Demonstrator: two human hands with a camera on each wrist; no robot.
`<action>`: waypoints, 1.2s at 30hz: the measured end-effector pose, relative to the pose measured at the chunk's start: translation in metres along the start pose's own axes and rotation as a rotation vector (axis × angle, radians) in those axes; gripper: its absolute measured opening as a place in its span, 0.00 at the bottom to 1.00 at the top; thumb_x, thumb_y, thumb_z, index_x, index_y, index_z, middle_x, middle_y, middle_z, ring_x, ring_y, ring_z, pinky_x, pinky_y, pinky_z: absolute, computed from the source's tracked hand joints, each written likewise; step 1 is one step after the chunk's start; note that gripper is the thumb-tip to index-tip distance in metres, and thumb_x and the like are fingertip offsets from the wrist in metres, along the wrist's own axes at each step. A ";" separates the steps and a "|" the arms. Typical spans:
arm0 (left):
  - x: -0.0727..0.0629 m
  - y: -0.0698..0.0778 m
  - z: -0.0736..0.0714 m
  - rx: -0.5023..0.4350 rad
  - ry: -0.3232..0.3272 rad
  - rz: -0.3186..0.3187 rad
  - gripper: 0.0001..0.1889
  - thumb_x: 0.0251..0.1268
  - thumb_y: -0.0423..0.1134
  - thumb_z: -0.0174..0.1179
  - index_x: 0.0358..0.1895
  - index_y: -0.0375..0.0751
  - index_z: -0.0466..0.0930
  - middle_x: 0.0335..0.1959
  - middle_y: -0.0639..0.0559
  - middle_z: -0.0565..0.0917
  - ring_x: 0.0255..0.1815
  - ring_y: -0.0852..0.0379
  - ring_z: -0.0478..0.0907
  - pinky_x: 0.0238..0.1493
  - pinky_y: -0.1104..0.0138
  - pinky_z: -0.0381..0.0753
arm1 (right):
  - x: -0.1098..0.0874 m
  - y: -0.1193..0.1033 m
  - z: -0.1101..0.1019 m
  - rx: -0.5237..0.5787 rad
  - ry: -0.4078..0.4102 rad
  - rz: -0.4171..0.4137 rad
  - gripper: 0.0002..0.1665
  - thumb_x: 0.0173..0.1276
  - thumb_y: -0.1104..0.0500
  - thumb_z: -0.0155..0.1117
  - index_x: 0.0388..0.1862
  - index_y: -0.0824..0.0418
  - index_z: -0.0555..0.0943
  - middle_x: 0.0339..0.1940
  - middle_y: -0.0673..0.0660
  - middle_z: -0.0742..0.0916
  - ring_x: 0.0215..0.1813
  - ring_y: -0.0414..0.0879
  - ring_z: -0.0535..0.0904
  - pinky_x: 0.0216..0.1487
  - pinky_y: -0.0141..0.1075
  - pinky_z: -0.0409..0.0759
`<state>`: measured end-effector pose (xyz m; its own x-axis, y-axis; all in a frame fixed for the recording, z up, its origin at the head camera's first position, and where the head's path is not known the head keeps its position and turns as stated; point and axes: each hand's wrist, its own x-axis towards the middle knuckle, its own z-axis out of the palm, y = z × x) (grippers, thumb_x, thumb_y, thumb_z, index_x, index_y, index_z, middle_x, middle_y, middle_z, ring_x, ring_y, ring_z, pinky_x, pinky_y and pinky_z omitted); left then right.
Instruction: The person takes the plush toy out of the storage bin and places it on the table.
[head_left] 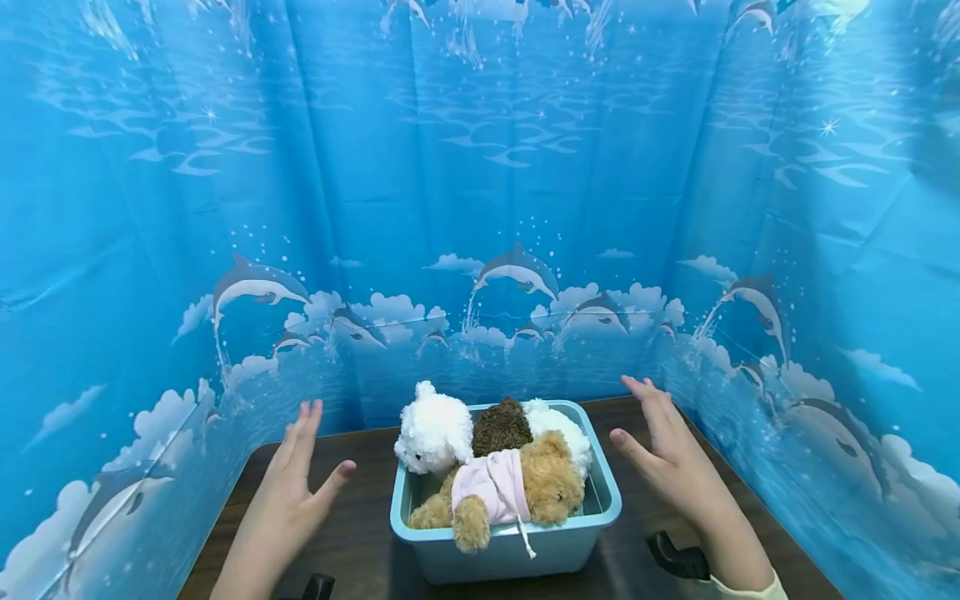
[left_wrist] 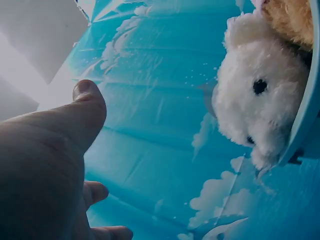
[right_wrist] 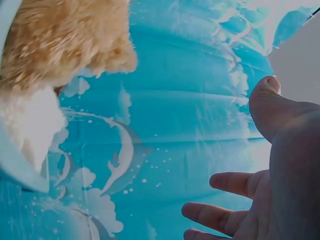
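Observation:
A light blue plastic tub [head_left: 510, 554] stands on the table, filled with stuffed animals. On top lies a tan teddy bear [head_left: 558, 487] in a pale pink hoodie [head_left: 491, 483], its white drawstring hanging over the front rim. A white fluffy plush with black eyes [head_left: 435, 429] leans at the left end. Behind them sit a dark brown plush [head_left: 501, 427] and another white plush [head_left: 561, 429], both partly covered. My left hand [head_left: 288, 492] is held up left of the tub, fingers straight, touching nothing. To the right, my right hand [head_left: 671, 462] is likewise raised and empty, thumb spread.
The dark wood table [head_left: 352, 517] is enclosed at the back and both sides by blue curtains [head_left: 480, 208] printed with dolphins and clouds. Black straps [head_left: 675, 557] show at both wrists.

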<state>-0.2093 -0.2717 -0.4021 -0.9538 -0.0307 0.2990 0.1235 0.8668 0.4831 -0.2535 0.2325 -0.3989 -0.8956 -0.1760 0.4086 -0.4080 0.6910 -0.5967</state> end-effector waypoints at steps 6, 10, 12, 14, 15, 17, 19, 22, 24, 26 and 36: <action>0.009 -0.002 0.015 -0.098 -0.046 -0.042 0.52 0.80 0.68 0.55 0.90 0.67 0.26 0.93 0.37 0.40 0.86 0.17 0.49 0.66 0.15 0.58 | 0.005 -0.004 0.006 0.020 0.024 -0.032 0.48 0.84 0.42 0.62 0.92 0.39 0.49 0.92 0.64 0.58 0.91 0.72 0.48 0.74 0.84 0.57; 0.020 -0.005 0.036 -0.278 -0.073 -0.043 0.48 0.83 0.65 0.54 0.90 0.70 0.29 0.93 0.39 0.45 0.89 0.22 0.48 0.72 0.20 0.59 | 0.007 -0.009 0.012 0.057 0.011 -0.063 0.48 0.85 0.43 0.62 0.92 0.41 0.49 0.91 0.63 0.60 0.90 0.72 0.53 0.74 0.82 0.60; 0.026 -0.008 0.049 -0.375 -0.085 -0.026 0.46 0.84 0.63 0.54 0.91 0.69 0.33 0.93 0.39 0.48 0.89 0.25 0.49 0.74 0.24 0.63 | 0.009 -0.011 0.014 0.087 -0.041 -0.060 0.49 0.85 0.43 0.61 0.93 0.42 0.47 0.91 0.63 0.60 0.89 0.72 0.53 0.74 0.82 0.60; 0.030 -0.011 0.064 -0.460 -0.104 -0.010 0.45 0.85 0.61 0.54 0.91 0.68 0.36 0.92 0.38 0.51 0.89 0.27 0.52 0.74 0.28 0.68 | 0.010 -0.012 0.017 0.146 -0.141 -0.047 0.51 0.85 0.42 0.61 0.93 0.45 0.43 0.92 0.65 0.56 0.90 0.73 0.50 0.77 0.81 0.58; 0.032 -0.013 0.071 -0.497 -0.116 0.000 0.44 0.85 0.61 0.54 0.91 0.68 0.37 0.91 0.38 0.52 0.89 0.28 0.54 0.74 0.30 0.71 | 0.011 -0.011 0.018 0.169 -0.202 -0.040 0.53 0.85 0.42 0.61 0.93 0.46 0.40 0.92 0.66 0.54 0.90 0.73 0.47 0.77 0.81 0.57; 0.036 -0.018 0.084 -0.560 -0.142 0.015 0.44 0.84 0.61 0.55 0.91 0.65 0.39 0.91 0.37 0.55 0.88 0.28 0.56 0.72 0.30 0.74 | 0.011 -0.008 0.023 0.221 -0.336 -0.027 0.57 0.84 0.43 0.63 0.93 0.47 0.36 0.92 0.68 0.49 0.90 0.75 0.43 0.77 0.81 0.55; 0.037 -0.023 0.095 -0.634 -0.182 0.032 0.43 0.84 0.59 0.56 0.91 0.63 0.42 0.90 0.35 0.56 0.87 0.27 0.58 0.72 0.30 0.74 | 0.010 -0.004 0.029 0.271 -0.465 0.004 0.61 0.83 0.43 0.65 0.93 0.48 0.33 0.92 0.68 0.44 0.91 0.74 0.38 0.79 0.80 0.53; 0.037 -0.030 0.105 -0.734 -0.256 0.051 0.40 0.84 0.56 0.58 0.87 0.56 0.46 0.88 0.32 0.57 0.86 0.23 0.59 0.73 0.30 0.73 | 0.008 0.001 0.037 0.307 -0.585 0.034 0.65 0.79 0.43 0.69 0.93 0.52 0.32 0.93 0.66 0.42 0.91 0.72 0.35 0.81 0.78 0.52; 0.036 -0.033 0.108 -0.780 -0.301 0.051 0.38 0.83 0.54 0.60 0.83 0.54 0.48 0.86 0.31 0.58 0.85 0.21 0.59 0.73 0.30 0.73 | 0.007 0.002 0.040 0.317 -0.619 0.054 0.67 0.77 0.42 0.71 0.92 0.55 0.34 0.93 0.66 0.43 0.92 0.71 0.36 0.82 0.76 0.52; 0.036 -0.035 0.111 -0.814 -0.320 0.050 0.37 0.82 0.53 0.62 0.80 0.51 0.49 0.84 0.30 0.58 0.84 0.20 0.59 0.73 0.30 0.73 | 0.006 0.001 0.041 0.312 -0.628 0.054 0.68 0.75 0.42 0.74 0.92 0.57 0.36 0.92 0.67 0.45 0.92 0.72 0.38 0.82 0.76 0.55; 0.039 -0.040 0.135 -0.941 -0.356 -0.076 0.40 0.81 0.60 0.61 0.85 0.56 0.50 0.82 0.34 0.62 0.81 0.30 0.65 0.74 0.32 0.74 | 0.004 -0.009 0.047 0.207 -0.634 0.015 0.74 0.69 0.40 0.79 0.91 0.67 0.40 0.92 0.73 0.45 0.91 0.72 0.29 0.83 0.75 0.26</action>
<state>-0.2887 -0.2408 -0.5208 -0.9754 0.2144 0.0516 0.0786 0.1192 0.9898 -0.2621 0.1927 -0.4247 -0.8064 -0.5894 -0.0482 -0.3637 0.5585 -0.7455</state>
